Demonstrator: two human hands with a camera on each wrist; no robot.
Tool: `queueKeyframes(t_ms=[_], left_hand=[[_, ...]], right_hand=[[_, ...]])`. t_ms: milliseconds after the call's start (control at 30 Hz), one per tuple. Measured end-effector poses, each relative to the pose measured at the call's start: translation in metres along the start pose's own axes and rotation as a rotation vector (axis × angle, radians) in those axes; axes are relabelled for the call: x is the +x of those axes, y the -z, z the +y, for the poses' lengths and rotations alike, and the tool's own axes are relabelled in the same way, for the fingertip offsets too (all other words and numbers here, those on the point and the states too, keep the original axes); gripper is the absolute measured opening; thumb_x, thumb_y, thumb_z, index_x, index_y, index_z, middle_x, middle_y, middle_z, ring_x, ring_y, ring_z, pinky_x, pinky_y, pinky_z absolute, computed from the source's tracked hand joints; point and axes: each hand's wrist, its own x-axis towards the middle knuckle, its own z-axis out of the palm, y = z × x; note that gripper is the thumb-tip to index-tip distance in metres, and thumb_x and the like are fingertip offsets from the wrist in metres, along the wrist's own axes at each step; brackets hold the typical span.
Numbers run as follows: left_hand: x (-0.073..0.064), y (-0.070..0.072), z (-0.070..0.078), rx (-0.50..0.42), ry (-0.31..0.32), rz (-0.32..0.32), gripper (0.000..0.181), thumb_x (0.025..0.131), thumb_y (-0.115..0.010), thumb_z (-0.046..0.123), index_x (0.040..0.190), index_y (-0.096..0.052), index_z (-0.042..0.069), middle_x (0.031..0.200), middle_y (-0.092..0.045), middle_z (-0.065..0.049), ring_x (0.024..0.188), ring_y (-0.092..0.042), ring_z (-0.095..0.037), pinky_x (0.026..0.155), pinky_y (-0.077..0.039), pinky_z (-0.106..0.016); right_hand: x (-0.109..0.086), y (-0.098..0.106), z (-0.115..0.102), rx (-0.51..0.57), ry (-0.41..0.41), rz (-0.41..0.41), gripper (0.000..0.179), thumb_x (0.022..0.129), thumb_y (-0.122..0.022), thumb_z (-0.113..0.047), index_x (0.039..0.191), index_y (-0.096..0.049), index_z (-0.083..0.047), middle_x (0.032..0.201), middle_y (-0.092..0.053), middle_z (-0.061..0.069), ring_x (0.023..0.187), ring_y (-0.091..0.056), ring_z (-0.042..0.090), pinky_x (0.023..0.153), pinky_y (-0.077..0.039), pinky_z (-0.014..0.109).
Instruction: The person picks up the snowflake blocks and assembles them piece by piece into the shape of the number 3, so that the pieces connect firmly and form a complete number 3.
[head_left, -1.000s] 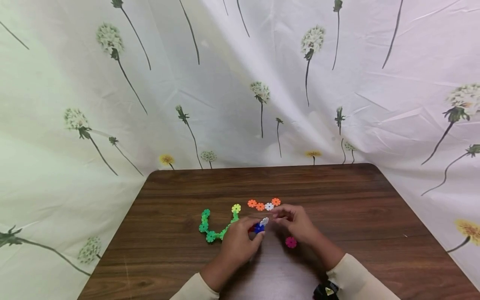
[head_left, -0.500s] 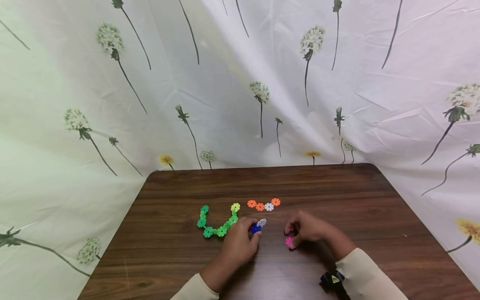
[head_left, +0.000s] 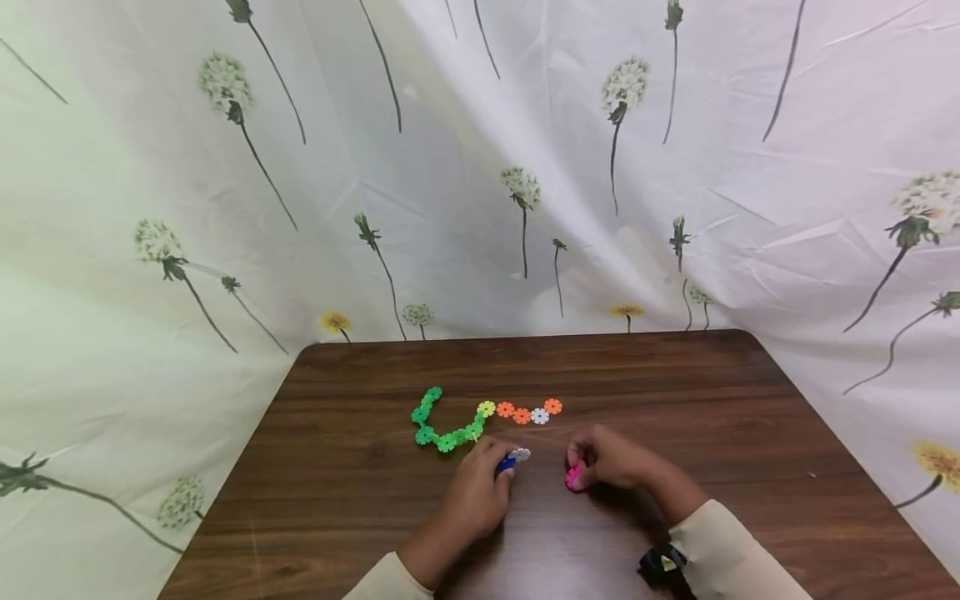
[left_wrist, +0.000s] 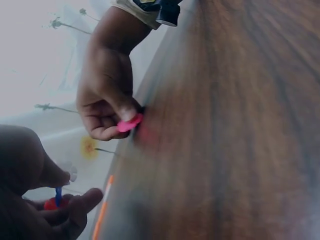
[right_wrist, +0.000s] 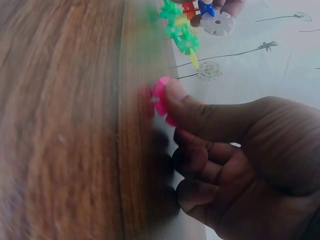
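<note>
My left hand [head_left: 474, 492] pinches a short joined stack of flower-shaped notched discs: a blue disc [head_left: 506, 466], a white disc [head_left: 521, 455] at its outer end, and a red disc [left_wrist: 54, 203] seen between the fingers in the left wrist view. A curved chain of green discs [head_left: 447, 442] runs out beyond this hand, with a yellow disc [head_left: 487, 408] at its right end. To the right, my right hand [head_left: 617, 458] pinches a pink disc [head_left: 574, 477] between thumb and finger, close over the tabletop; its other fingers are curled.
Past the hands lies a row of loose discs: orange discs [head_left: 522, 416] with a white disc [head_left: 540, 416] among them. The brown wooden table [head_left: 712, 400] backs onto a white cloth [head_left: 450, 208] printed with dandelions.
My right hand has left the white disc by the left hand and taken hold of the pink disc on the table. The green chain has swung away from me, its yellow end nearing the orange discs.
</note>
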Motion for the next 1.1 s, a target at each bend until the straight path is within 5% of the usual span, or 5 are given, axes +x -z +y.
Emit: queueKeyframes(t_ms=[167,467,700,967,1100], left_hand=[[-0.002,-0.004,-0.006,-0.055,-0.026,-0.001,0.021,0.104,-0.068,0.000,0.124,-0.074,0.002,0.120,-0.065,-0.010,0.112,-0.068,-0.025,0.099,-0.062,-0.047],[-0.003,-0.017,-0.015,-0.061,-0.135,0.204,0.007,0.103,-0.075,0.008,0.105,-0.081,0.006,0.100,-0.070,-0.003,0.095,-0.069,-0.015,0.083,-0.063,-0.031],[-0.001,-0.018,-0.015,-0.082,-0.083,0.214,0.008,0.103,-0.074,0.008,0.105,-0.081,0.004,0.101,-0.072,-0.005,0.098,-0.072,-0.018,0.086,-0.066,-0.038],[-0.001,-0.021,-0.017,-0.087,-0.124,0.258,0.007,0.102,-0.076,0.007,0.101,-0.081,0.003,0.100,-0.074,-0.006,0.096,-0.075,-0.018,0.085,-0.067,-0.036],[-0.002,-0.022,-0.018,-0.089,-0.134,0.274,0.006,0.101,-0.077,0.007,0.101,-0.081,0.003,0.100,-0.074,-0.006,0.095,-0.075,-0.018,0.085,-0.067,-0.036]], right_hand=[[0.002,-0.005,-0.001,0.003,0.024,0.017,0.013,0.095,-0.086,-0.012,0.090,-0.074,-0.010,0.083,-0.069,-0.004,0.077,-0.059,0.006,0.071,-0.050,0.023],[0.008,-0.017,-0.007,0.244,0.065,0.067,0.015,0.103,-0.073,-0.007,0.116,-0.072,0.001,0.089,-0.074,0.016,0.068,-0.063,0.009,0.060,-0.056,0.025],[0.010,-0.023,-0.009,0.395,0.078,0.116,0.034,0.100,-0.071,0.003,0.133,-0.066,0.010,0.102,-0.074,0.020,0.074,-0.068,0.010,0.061,-0.060,0.027],[0.012,-0.028,-0.006,0.535,0.099,0.089,0.042,0.101,-0.072,-0.001,0.139,-0.062,0.013,0.104,-0.077,0.014,0.078,-0.070,0.007,0.069,-0.061,0.022],[0.012,-0.029,-0.008,0.575,0.093,0.079,0.043,0.101,-0.071,0.002,0.141,-0.060,0.015,0.106,-0.076,0.021,0.079,-0.071,0.007,0.071,-0.061,0.021]])
